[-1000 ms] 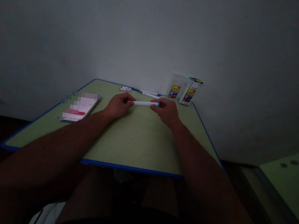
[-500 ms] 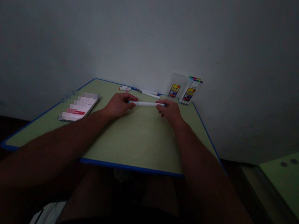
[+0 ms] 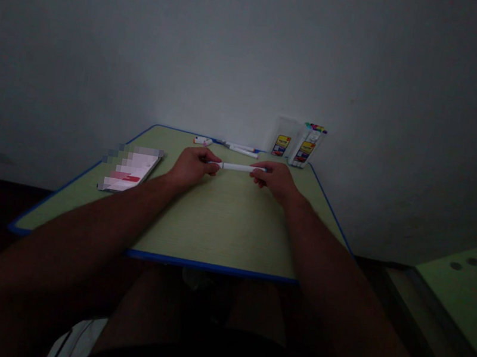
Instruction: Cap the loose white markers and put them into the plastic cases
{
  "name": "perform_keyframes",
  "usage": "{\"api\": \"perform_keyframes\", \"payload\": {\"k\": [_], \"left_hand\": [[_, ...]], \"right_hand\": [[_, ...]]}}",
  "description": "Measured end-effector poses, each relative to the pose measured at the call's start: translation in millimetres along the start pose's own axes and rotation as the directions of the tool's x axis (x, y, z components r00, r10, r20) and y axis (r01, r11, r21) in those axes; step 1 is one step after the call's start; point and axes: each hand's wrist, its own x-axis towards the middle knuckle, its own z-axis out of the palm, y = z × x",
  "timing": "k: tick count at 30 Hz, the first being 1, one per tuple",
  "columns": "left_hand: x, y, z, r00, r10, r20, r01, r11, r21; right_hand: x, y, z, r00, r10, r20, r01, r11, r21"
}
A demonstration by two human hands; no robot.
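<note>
A white marker pen (image 3: 239,168) lies level between my two hands, just above the green desk (image 3: 212,229). My left hand (image 3: 192,166) pinches its left end with closed fingers. My right hand (image 3: 275,179) pinches its right end, where a blue tip shows. Both forearms reach forward from the bottom of the view.
Several loose markers (image 3: 229,146) lie at the desk's far edge by the wall. Two clear marker packs (image 3: 299,144) stand at the far right corner. A white and red booklet (image 3: 131,169) lies at the left. A second green desk (image 3: 469,293) is at the right.
Both hands have stayed on the marker. The right hand has slid a little to the right along it, and the view has shifted slightly.
</note>
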Motion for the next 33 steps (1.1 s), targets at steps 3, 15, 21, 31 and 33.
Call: {"api": "perform_keyframes", "payload": {"k": [3, 15, 21, 31, 33], "left_hand": [[0, 0, 1.7, 1.000, -0.022, -0.012, 0.022, 1.000, -0.001], [-2, 3, 6.0, 0.999, 0.013, -0.050, -0.011, 0.999, 0.031], [-4, 4, 10.1, 0.999, 0.050, -0.014, -0.051, 0.996, -0.068], [-2, 0, 12.4, 0.995, 0.071, 0.063, -0.060, 0.985, -0.161], [-2, -1, 12.8, 0.995, 0.082, 0.055, -0.073, 0.986, -0.149]], "right_hand": [[-1, -1, 1, 1.000, -0.003, 0.000, 0.003, 1.000, 0.013], [2, 1, 2, 1.000, 0.006, -0.009, -0.006, 0.999, 0.053], [3, 5, 1, 0.999, 0.018, -0.049, -0.019, 1.000, -0.024], [4, 7, 11, 0.980, 0.090, -0.175, -0.120, 0.978, -0.173], [5, 6, 12, 0.973, 0.119, -0.197, -0.144, 0.983, -0.118]]}}
